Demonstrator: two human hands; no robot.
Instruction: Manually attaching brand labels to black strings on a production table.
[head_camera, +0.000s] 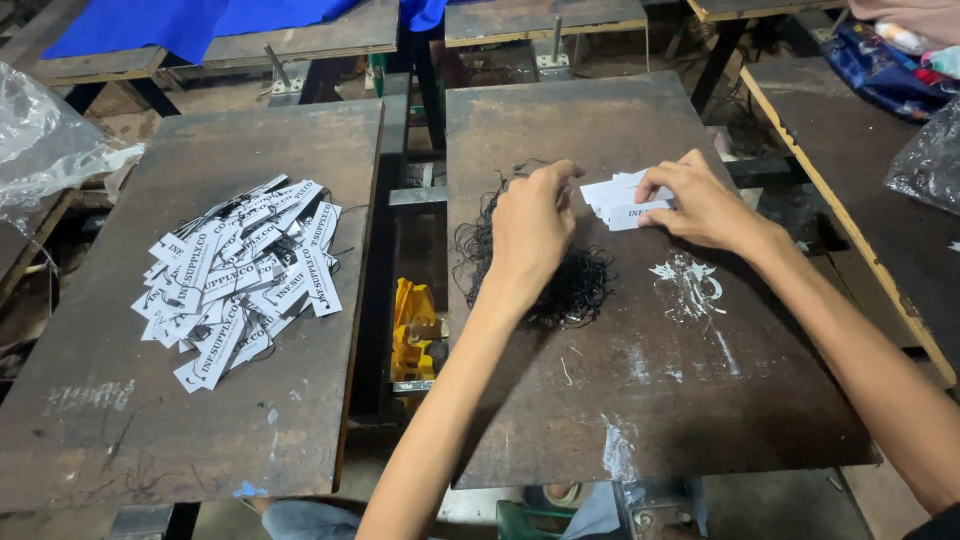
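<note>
Right hand (700, 205) is pinching a small stack of white tags (625, 203), fingers covering its right end. Left hand (530, 230) is hovering over a tangle of black strings (580, 285), fingertips curled together; whether it's gripping a string is hard to tell. Both are lying on the right dark board (650, 400). Pile of strung white tags (240, 275) is sitting on the left board (150, 420). Yellow object (413, 325) is showing partly in the gap.

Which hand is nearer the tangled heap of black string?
Left. The left hand hovers right over the tangled heap of black string; the right hand holds white tags beside it.
</note>
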